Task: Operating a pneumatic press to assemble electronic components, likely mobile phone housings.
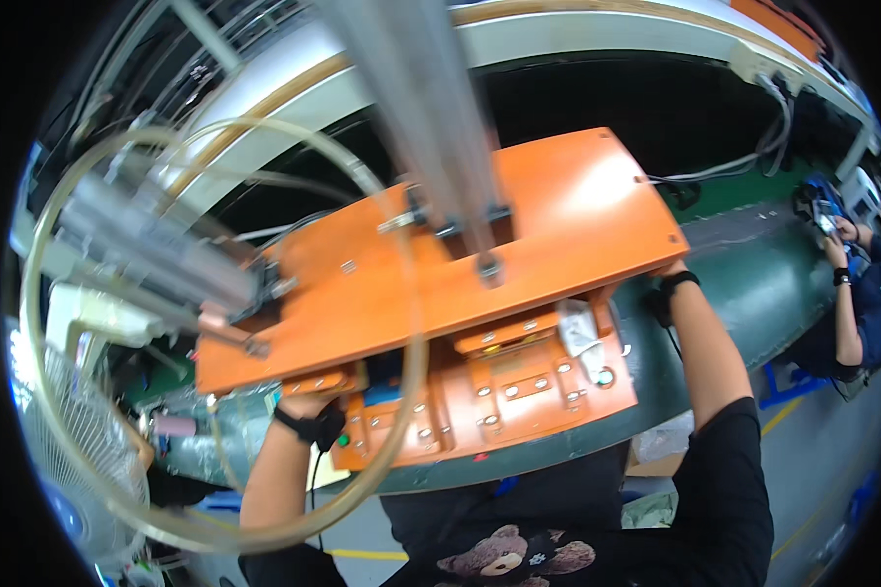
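From my end I am seeing the orange plate (578, 210) gleaming like glossy painted metal, and the bolts (490, 420) below it glinting like bare steel. The cylinders (411, 88) are looking like metal; the hose (235, 538) is showing as smooth, see-through plastic. The green tabletop (773, 259) is shining, the bench edge (308, 84) is looking wooden, and the black shirt (734, 470) is appearing as matt cloth.

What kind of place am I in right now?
Probably a factory workshop: there's an orange machine with metal cylinders, a long green workbench, and another person beside it.
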`<control>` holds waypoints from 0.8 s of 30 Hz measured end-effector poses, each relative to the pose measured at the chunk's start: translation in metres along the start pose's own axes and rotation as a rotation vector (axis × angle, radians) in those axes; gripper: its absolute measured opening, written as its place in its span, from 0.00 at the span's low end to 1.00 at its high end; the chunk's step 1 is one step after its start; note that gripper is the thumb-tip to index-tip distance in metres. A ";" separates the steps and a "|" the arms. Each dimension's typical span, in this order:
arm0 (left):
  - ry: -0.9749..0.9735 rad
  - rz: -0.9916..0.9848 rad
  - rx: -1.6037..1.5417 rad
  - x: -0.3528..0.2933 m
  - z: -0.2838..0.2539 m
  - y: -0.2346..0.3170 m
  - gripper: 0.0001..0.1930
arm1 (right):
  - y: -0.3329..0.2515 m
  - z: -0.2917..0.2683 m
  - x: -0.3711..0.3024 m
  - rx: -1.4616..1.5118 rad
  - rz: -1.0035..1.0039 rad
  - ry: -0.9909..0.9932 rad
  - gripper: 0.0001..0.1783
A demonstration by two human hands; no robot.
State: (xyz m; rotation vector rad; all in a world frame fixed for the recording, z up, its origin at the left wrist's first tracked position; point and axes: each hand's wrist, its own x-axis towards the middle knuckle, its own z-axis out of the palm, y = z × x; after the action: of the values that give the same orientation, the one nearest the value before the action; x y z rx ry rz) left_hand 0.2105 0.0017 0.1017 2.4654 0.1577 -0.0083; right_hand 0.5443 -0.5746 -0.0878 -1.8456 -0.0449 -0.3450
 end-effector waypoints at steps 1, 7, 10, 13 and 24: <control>-0.021 0.019 0.001 -0.006 0.001 0.003 0.24 | -0.008 0.003 0.020 -0.136 -0.034 0.018 0.23; 0.052 -0.156 -0.203 -0.064 0.009 0.075 0.24 | -0.085 -0.016 0.043 -1.221 0.244 0.088 0.37; -0.006 -0.024 0.031 -0.099 0.012 0.064 0.29 | -0.077 -0.020 0.055 -1.200 0.322 0.030 0.28; 0.007 0.102 -0.050 -0.114 0.029 0.068 0.31 | -0.045 -0.025 0.075 -1.155 0.200 -0.030 0.20; 0.077 0.258 0.197 -0.100 0.031 0.066 0.37 | -0.138 -0.053 -0.048 0.777 0.587 0.002 0.10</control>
State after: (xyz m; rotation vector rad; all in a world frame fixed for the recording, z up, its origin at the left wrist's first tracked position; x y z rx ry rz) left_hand 0.1203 -0.0798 0.1226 2.6658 -0.1353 0.1911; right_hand 0.4587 -0.5763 0.0420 -1.0196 0.3185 0.0885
